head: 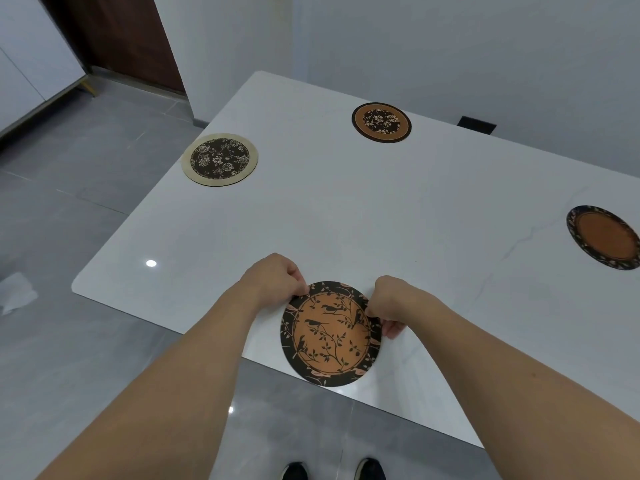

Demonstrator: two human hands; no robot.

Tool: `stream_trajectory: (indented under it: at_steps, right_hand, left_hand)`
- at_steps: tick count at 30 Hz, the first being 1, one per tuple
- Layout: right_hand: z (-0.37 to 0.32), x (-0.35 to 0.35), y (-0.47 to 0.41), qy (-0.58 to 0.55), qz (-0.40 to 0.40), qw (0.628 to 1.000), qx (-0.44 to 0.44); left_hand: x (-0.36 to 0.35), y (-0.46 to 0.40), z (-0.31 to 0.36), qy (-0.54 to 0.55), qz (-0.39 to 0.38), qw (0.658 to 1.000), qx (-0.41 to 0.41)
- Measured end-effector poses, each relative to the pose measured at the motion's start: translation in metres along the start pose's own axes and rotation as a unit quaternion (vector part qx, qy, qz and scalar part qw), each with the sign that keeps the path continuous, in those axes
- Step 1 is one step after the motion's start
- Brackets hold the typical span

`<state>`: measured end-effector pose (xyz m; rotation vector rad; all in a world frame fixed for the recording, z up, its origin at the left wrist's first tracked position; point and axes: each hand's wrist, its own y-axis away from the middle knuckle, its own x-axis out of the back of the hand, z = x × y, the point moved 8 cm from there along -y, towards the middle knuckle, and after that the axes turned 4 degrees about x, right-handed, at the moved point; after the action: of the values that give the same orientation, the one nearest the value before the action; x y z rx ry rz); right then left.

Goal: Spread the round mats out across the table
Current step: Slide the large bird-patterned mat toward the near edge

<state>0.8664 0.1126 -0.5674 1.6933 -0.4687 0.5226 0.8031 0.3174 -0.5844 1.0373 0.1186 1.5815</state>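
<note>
Left hand (pixel 273 277): closed, bird mat (pixel 330 334) pinched at far-left rim.
Right hand (pixel 393 301): closed, same mat pinched at right rim.
Bird mat: overhanging near edge of white table (pixel 346 209).
Other mats: beige-rimmed mat (pixel 220 159), orange floral mat (pixel 381 122), dark-rimmed mat (pixel 604 237), laid flat, well apart.

I can read no words, numbers or brand marks anywhere; the mats carry only bird, branch and flower patterns.
</note>
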Motion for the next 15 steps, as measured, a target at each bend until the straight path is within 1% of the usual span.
stream_trajectory:
  at_steps: [8, 15]
  right_hand:
    - [0.0025, 0.0006, -0.0006, -0.019, 0.002, 1.0, -0.002]
    - [0.0027, 0.0012, 0.0017, -0.029, 0.0, 1.0, -0.012]
  left_hand:
    - [0.0004, 0.0002, 0.0023, -0.006, 0.0, 1.0, -0.004]
    - [-0.0026, 0.0039, 0.0038, -0.033, 0.023, 0.999, -0.019]
